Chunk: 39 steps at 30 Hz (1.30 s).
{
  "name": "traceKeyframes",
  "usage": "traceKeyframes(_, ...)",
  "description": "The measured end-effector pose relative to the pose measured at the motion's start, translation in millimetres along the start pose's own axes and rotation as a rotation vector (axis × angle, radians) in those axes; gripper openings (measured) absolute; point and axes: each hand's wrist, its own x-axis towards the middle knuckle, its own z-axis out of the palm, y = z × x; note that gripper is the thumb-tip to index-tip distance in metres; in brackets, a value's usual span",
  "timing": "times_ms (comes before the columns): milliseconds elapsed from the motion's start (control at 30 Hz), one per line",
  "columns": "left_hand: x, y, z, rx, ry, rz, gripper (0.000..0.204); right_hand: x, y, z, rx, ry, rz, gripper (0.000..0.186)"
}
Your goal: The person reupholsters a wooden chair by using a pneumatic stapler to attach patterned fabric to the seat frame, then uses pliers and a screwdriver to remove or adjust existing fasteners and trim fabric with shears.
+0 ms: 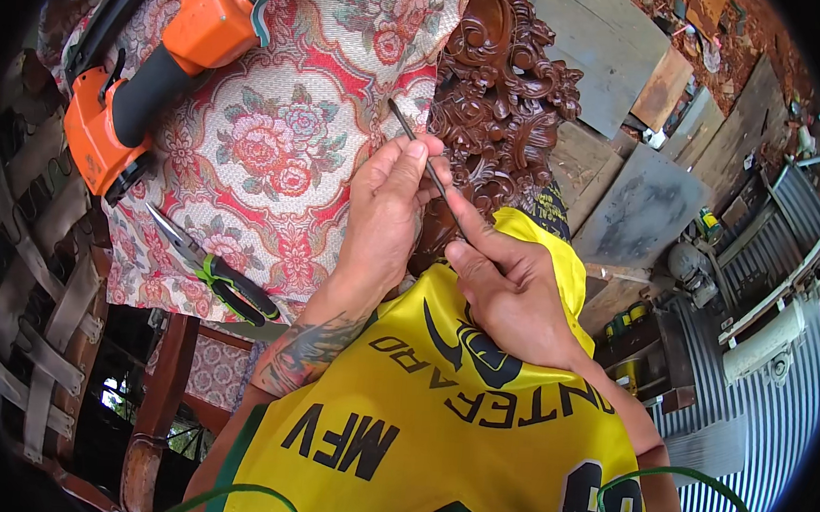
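A thin dark metal rod [402, 118] angles down across red-and-cream floral fabric [239, 203] and the edge of carved brown wood [506, 69]. My left hand [385, 198] pinches the rod between thumb and fingers near its upper part, its tip sticking out above them. My right hand [516, 295] is closed on the rod lower down, with the index finger along it; whatever lies inside that grip is hidden. An orange-and-black air stapler [204, 18] lies on the fabric at upper left. Green-and-black pliers [230, 283] lie on the fabric, left of my left hand.
Woven straps [35, 327] on a wooden frame fill the left side. A wooden chair part [154, 419] stands below the fabric. Boards and grey panels [643, 205] lie at upper right. Metal clutter [752, 343] and a corrugated sheet [765, 437] occupy the right.
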Motion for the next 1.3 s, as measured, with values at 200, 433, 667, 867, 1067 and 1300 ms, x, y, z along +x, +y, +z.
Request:
traceKeyframes(200,5.3,-4.7,-9.5,-0.064,-0.026,0.029,0.027,4.2,-8.8,0.4,0.220,-0.032,0.124,0.050)
traceKeyframes(433,0.0,-0.5,-4.6,-0.015,0.005,0.019,0.027,9.2,4.9,-3.1,0.225,-0.024,0.099,0.048)
traceKeyframes(667,0.4,6.9,-0.1,-0.031,0.019,-0.021,0.027,8.8,-4.3,-7.0,0.273,-0.056,0.124,0.049)
traceKeyframes(867,4.3,11.4,11.4,-0.144,0.031,-0.035,0.028,10.7,15.4,9.6,0.047,0.025,-0.160,0.052)
traceKeyframes(1067,4.3,10.0,16.9,-0.187,0.088,-0.009,0.027,12.0,5.7,7.4,0.046,0.002,-0.057,0.054)
traceKeyframes(1300,9.4,5.1,16.0,-0.093,0.133,0.068,0.025,16.1,-10.6,-23.9,0.495,-0.171,0.262,0.045)
